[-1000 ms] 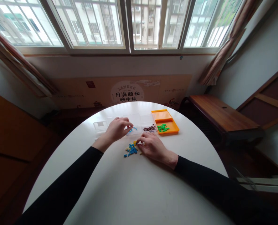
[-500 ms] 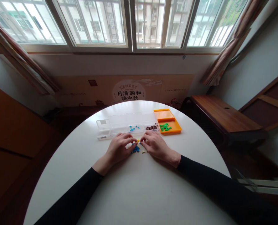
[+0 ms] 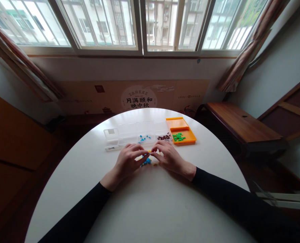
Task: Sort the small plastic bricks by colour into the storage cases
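Observation:
My left hand (image 3: 130,158) and my right hand (image 3: 170,158) meet at the fingertips over the white table. Both are closed in a pinch around a tiny blue building brick (image 3: 149,153), mostly covered by the fingers. Under the fingertips lies a small pile of blue bricks (image 3: 146,161) with yellow bricks (image 3: 155,164) among and beside it. Part of the pile is hidden behind my left thumb.
Behind my hands stands a clear compartment box (image 3: 126,139), its lids raised, with light blue pieces (image 3: 143,139) and dark brown pieces (image 3: 164,137) inside. Right of it, an open orange box (image 3: 191,136) holds green pieces (image 3: 178,137). The round table (image 3: 150,206) stands below a window.
My fingertips have come closer together, and the blue brick at my right fingers is now between both hands. The boxes stay where they were.

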A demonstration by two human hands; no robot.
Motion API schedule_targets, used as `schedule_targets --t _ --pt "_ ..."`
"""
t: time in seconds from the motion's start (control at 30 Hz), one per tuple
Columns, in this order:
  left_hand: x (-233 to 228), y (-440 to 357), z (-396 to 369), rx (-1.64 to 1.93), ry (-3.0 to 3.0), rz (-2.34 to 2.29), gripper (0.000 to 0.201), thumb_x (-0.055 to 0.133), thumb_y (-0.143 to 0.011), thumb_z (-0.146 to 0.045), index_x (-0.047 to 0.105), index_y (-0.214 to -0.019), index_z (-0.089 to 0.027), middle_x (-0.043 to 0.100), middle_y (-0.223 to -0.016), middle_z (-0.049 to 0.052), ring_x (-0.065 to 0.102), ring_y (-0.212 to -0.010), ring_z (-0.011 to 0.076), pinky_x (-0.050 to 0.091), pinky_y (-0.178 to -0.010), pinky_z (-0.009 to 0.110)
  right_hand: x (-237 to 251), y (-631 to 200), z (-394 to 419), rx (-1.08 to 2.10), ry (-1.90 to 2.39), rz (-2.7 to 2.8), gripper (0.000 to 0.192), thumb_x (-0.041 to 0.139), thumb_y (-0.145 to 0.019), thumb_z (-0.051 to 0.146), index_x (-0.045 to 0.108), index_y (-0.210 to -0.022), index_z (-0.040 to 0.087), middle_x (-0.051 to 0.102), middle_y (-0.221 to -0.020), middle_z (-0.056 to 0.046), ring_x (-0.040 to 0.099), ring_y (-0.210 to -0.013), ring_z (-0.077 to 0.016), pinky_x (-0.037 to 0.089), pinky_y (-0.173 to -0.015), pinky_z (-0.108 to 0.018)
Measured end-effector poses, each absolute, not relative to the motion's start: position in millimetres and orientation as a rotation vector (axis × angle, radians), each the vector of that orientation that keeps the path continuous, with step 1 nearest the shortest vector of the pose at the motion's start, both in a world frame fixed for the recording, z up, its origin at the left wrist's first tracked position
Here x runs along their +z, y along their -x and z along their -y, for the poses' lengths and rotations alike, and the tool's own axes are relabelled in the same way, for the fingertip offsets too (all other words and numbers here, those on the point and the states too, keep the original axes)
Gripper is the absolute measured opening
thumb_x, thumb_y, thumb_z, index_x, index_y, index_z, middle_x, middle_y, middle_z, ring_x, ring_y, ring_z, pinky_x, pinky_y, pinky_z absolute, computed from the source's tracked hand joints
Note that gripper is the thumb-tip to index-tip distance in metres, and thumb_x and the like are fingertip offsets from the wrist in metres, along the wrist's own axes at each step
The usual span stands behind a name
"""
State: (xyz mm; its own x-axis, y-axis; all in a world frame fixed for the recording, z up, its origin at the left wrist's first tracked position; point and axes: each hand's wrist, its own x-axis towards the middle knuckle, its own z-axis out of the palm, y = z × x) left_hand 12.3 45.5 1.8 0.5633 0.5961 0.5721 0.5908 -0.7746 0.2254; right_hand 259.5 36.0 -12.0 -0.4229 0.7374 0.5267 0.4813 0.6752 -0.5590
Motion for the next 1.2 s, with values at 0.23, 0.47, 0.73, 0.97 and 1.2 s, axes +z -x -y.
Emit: schedule_targets --t 0.23,0.47,0.73,0.97,1.2 --pt "2.6 -11.9 -43.4 1.092 -2.637 -1.094 0.016 0.072 -0.106 -0.034 0.084 -0.1 -0.026 0.079 -0.091 0.002 0.071 -0.077 0.0162 0.052 -0.084 0.035 -10.5 -261.1 -32.9 0.392 0.962 2.114 0.003 0.074 -0.103 0.021 0.073 -0.1 0.022 0.072 -0.1 -0.004 0.067 -0.098 -0.0225 0.049 -0.09 -0.037" --pt "1.7 -11.4 -42.4 1.094 -2.607 -1.073 0.017 0.072 -0.106 -0.036 0.085 -0.098 -0.027 0.078 -0.089 0.002 0.069 -0.075 0.0157 0.053 -0.081 0.034 -12.3 -261.1 -32.2 0.389 0.974 2.187 0.007 0.076 -0.097 0.016 0.073 -0.093 0.022 0.071 -0.098 -0.004 0.065 -0.094 -0.0211 0.049 -0.088 -0.035" --pt "-0.4 -10.9 -42.8 1.071 -2.618 -1.099 0.018 0.071 -0.106 -0.037 0.084 -0.098 -0.027 0.078 -0.09 0.003 0.07 -0.077 0.0162 0.054 -0.082 0.035 -13.2 -260.9 -32.5 0.364 0.981 2.196 0.008 0.074 -0.095 0.014 0.073 -0.095 0.022 0.071 -0.098 -0.004 0.065 -0.094 -0.0215 0.049 -0.089 -0.036" --pt "10.3 -14.5 -51.4 1.184 -2.643 -1.261 0.017 0.07 -0.106 -0.034 0.083 -0.098 -0.026 0.08 -0.092 0.003 0.073 -0.085 0.0193 0.052 -0.086 0.037 -11.3 -261.7 -32.8 0.347 0.998 2.193 0.006 0.074 -0.096 0.017 0.072 -0.095 0.022 0.072 -0.1 -0.004 0.066 -0.095 -0.0221 0.05 -0.089 -0.037" --pt "23.4 -24.3 -87.1 1.113 -2.643 -1.443 0.016 0.071 -0.104 -0.032 0.085 -0.099 -0.026 0.08 -0.094 0.003 0.07 -0.082 0.0197 0.048 -0.086 0.039 -10.7 -263.7 -34.9 0.347 0.995 2.201 0.006 0.075 -0.096 0.019 0.071 -0.094 0.023 0.072 -0.099 -0.004 0.066 -0.095 -0.0222 0.05 -0.09 -0.037"
